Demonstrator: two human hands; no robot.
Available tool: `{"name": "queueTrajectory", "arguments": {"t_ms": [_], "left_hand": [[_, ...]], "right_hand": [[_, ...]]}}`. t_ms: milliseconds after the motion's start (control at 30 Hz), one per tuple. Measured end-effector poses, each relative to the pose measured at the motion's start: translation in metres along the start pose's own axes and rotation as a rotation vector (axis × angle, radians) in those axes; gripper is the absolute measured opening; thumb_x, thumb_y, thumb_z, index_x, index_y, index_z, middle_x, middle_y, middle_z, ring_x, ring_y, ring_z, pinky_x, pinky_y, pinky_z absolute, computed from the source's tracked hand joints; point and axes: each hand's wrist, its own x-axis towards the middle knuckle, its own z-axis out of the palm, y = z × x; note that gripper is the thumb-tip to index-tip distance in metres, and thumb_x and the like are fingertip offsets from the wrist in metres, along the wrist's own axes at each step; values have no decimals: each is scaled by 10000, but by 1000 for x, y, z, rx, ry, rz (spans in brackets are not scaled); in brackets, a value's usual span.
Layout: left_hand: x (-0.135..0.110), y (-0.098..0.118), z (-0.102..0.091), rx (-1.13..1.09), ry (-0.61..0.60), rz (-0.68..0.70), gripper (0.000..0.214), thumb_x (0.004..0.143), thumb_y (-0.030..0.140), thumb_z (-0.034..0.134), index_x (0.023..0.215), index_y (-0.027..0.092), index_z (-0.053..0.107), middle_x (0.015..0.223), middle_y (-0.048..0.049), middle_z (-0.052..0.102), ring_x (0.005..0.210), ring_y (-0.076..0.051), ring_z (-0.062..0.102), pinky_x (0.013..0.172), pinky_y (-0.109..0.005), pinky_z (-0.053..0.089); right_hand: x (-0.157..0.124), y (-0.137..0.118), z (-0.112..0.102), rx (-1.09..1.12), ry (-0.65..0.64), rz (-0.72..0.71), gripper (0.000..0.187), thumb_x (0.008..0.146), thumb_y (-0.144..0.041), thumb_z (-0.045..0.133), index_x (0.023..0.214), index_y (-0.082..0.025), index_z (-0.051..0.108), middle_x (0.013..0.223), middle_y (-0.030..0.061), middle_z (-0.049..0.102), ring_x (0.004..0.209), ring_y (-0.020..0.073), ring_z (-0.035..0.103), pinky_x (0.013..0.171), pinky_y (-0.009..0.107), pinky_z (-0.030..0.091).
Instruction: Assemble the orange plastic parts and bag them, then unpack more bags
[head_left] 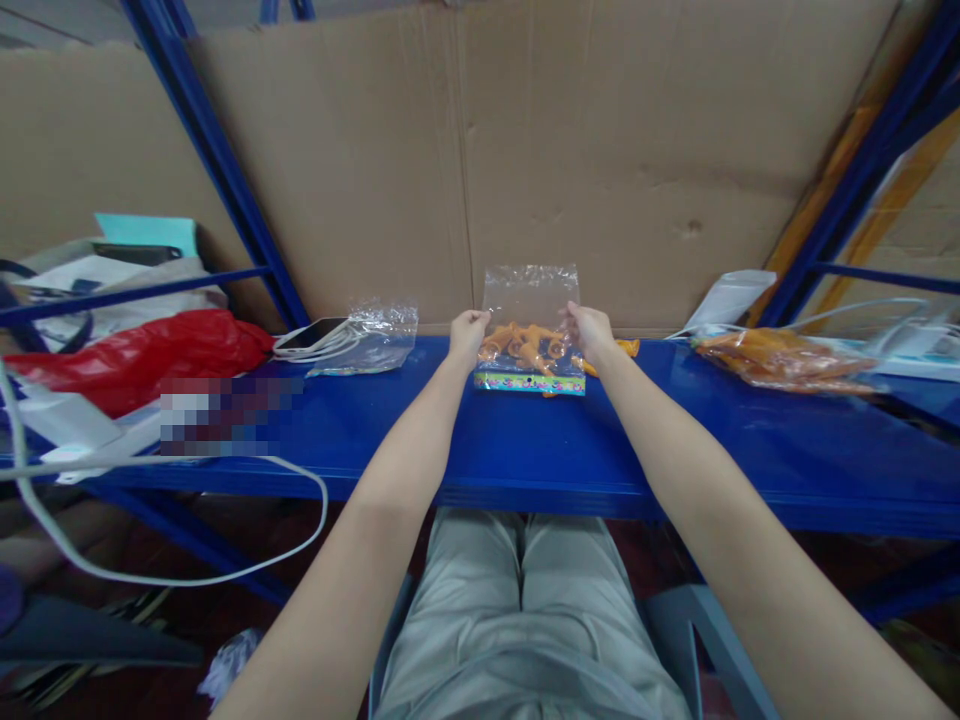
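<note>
Between my hands is a clear plastic bag [531, 290] with a colourful printed strip along its near edge. My left hand [469, 335] pinches its left side, and my right hand [587, 330] grips its right side. Several orange balloon-like pieces [529, 348] show through or behind the clear film; whether they lie inside it or beneath it, I cannot tell. Another orange piece [628, 347] pokes out beside my right wrist on the blue shelf [547, 450].
To the left lie clear bags [375, 340], a phone with a white cable [319, 338] and a red plastic bag [187, 350]. A filled orange bag [780, 358] rests on the right. Blue posts [225, 170] and cardboard [562, 150] bound the shelf.
</note>
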Motion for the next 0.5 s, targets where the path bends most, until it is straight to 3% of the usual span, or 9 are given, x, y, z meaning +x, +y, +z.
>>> {"name": "queueTrajectory", "arguments": {"t_ms": [233,367,500], "left_hand": [[-1,4,-1,-20,-13,-80,164,850,243,555,699,189,519,488,54,472,343,-71,325,405,-207,241],[-3,3,-4,14,22,-69,245,911,249,498,673,190,502,456,66,409,346,-74,325,405,-201,241],[-6,4,-4,39,22,-32,288,911,184,498,624,190,474,421,86,309,356,-72,293,401,-195,213]], "right_hand": [[-4,-3,0,29,-77,8,292,910,-171,518,623,-158,570,502,-27,528,371,54,427,388,175,366],[-5,-4,0,31,-111,17,290,916,-183,510,633,-158,571,518,-20,550,369,57,428,380,181,359],[-3,-1,0,17,-42,-13,291,930,-219,527,647,-165,571,478,-42,512,358,53,412,379,176,343]]}}
